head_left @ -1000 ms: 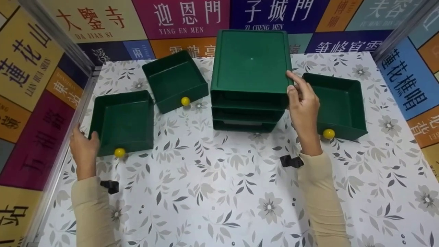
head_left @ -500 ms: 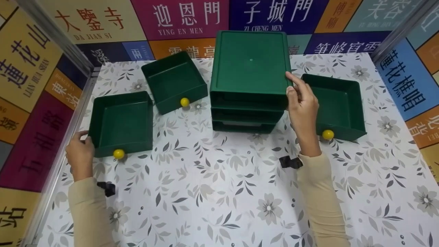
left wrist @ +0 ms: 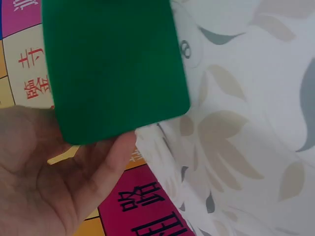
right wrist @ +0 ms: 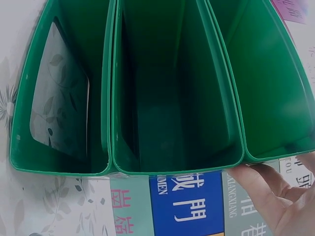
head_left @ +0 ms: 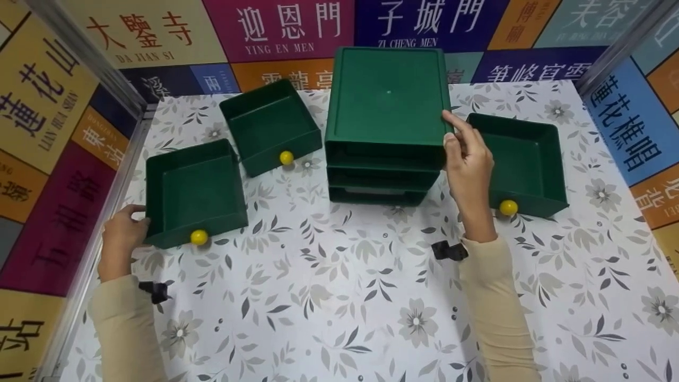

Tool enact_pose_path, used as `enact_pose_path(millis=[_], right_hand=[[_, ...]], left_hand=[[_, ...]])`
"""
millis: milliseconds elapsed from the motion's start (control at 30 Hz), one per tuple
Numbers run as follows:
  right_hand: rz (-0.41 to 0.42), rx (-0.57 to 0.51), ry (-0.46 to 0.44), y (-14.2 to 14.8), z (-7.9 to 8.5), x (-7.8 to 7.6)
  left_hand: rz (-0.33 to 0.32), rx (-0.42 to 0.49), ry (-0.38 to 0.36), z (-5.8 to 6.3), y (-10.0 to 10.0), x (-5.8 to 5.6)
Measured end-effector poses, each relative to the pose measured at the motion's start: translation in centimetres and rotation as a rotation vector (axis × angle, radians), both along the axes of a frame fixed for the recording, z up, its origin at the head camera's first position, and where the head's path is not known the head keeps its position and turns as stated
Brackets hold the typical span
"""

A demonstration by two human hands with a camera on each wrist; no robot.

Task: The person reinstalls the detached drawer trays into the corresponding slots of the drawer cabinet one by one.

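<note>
Head: green cabinet (head_left: 390, 95) standing top centre; left drawer (head_left: 196, 185), upper-left drawer (head_left: 276, 122) and right drawer (head_left: 525, 159) all lying out, none sitting inside. Left hand (head_left: 123, 236) pinching left drawer's near corner; right hand (head_left: 472, 170) gripping cabinet's right edge, thumb and index slightly apart.

Left wrist: fingers curling behind drawer panel, lower left.

Right wrist: thumb touching cabinet wall, lower right; other fingers' spread unclear.

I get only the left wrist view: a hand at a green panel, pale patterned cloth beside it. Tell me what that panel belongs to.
Observer: It belongs to a green drawer with a yellow knob on its front.
Operator: Good. Now report what is happening further right.
Observer: The right hand touches the right side of a green cabinet.
</note>
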State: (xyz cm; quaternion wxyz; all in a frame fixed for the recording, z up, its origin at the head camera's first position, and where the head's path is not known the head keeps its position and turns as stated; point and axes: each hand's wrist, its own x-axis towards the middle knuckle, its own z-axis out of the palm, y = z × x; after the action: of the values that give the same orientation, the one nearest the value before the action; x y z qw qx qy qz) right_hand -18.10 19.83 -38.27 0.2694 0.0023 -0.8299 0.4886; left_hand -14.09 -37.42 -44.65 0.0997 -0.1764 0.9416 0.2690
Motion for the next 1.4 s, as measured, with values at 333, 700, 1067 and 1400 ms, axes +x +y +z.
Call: enact_pose_path(millis=[333,700,1067,1400], right_hand=[[0.003,0.003,0.006,0.0,0.0,-0.1],[0.011,0.007,0.021,0.1,-0.2,-0.1],[0.007,0.013,0.034,0.1,-0.3,0.0],[0.007,0.018,0.023,0.2,-0.2,0.0]], left_hand=[[-0.023,0.063,0.033,-0.2,0.2,0.4],[0.055,0.181,0.131,0.1,1.3,2.1],[0.049,0.19,0.203,1.9,3.6,4.7],[0.056,0.159,0.252,2.6,5.1,7.3]])
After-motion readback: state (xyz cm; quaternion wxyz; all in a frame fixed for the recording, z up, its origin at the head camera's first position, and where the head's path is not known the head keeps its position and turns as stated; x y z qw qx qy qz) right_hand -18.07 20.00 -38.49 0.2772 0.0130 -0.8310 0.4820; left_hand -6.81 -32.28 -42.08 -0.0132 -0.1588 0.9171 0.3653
